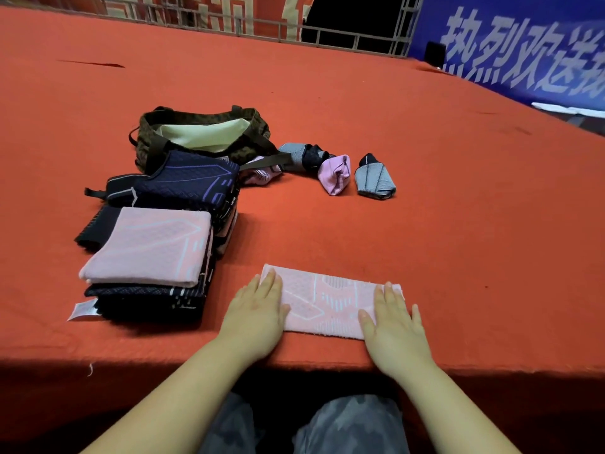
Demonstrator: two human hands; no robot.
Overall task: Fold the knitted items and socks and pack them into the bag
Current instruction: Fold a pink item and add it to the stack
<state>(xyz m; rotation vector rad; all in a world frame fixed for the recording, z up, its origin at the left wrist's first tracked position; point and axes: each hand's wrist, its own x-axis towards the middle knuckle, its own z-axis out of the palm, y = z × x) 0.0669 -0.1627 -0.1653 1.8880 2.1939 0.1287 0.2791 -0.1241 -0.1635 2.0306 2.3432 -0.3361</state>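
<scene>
Left hand (258,314): flat, fingers straight, pressing the left end of the pink knit (327,306), lower centre.
Right hand (391,317): flat on its right end.
Stack (147,253): folded knits, left of the hands.
Bag (199,139): open, upper left.
Socks (337,173): rolled, right of the bag.
Risk: the springy knit may unfold once the hands lift.

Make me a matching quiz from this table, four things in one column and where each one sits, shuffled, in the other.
Things:
1. bag
2. pink knit
3. folded stack
4. rolled socks

Places:
A. left of the hands, pink piece on top
B. right of the bag
C. under the left hand and right hand, near the table edge
D. farthest back, mouth open

Pairs: 1-D, 2-C, 3-A, 4-B
</scene>
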